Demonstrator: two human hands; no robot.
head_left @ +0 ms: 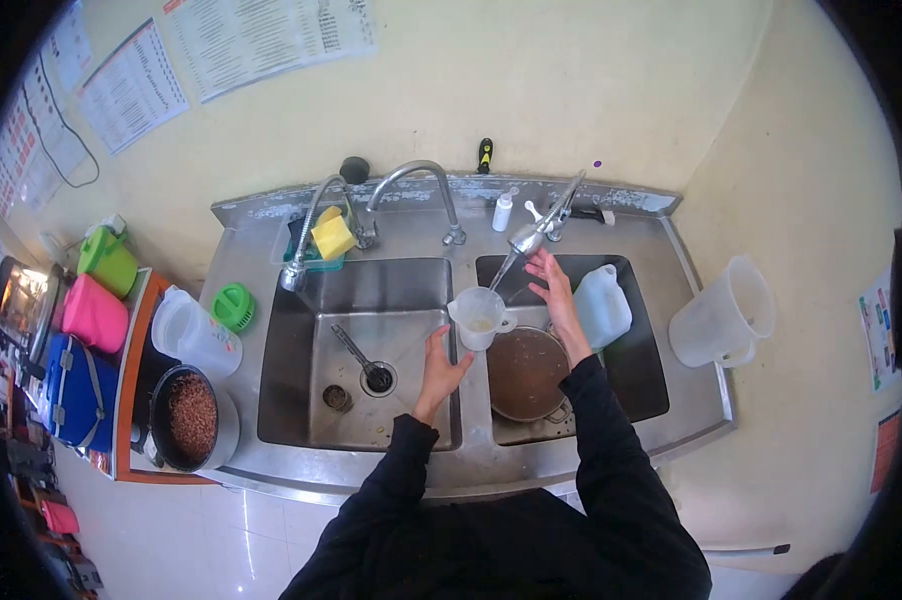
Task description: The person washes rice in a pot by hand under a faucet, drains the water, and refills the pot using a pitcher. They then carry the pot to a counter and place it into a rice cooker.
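A small translucent measuring jug point(477, 320) is on or just over the divider between the two sink basins, its handle facing right. Water runs down into it from the right-hand tap point(529, 238). Just left of and below the jug is my left hand point(441, 374), thumb and fingers apart, with nothing in its grasp. My right hand point(557, 292) reaches up beside the stream, its fingers spread and close under the tap's spout. Below the right hand, a large pot point(527, 375) of brownish liquid sits in the right basin. A pale plastic jerrycan point(601, 308) leans beside the pot.
A black-handled utensil point(351, 346) and a drain strainer point(338, 398) lie in the left basin point(301, 400). A yellow sponge point(333, 237) is behind it. At left stands a pot of reddish grains point(193, 415); at right, a clear pitcher point(721, 315).
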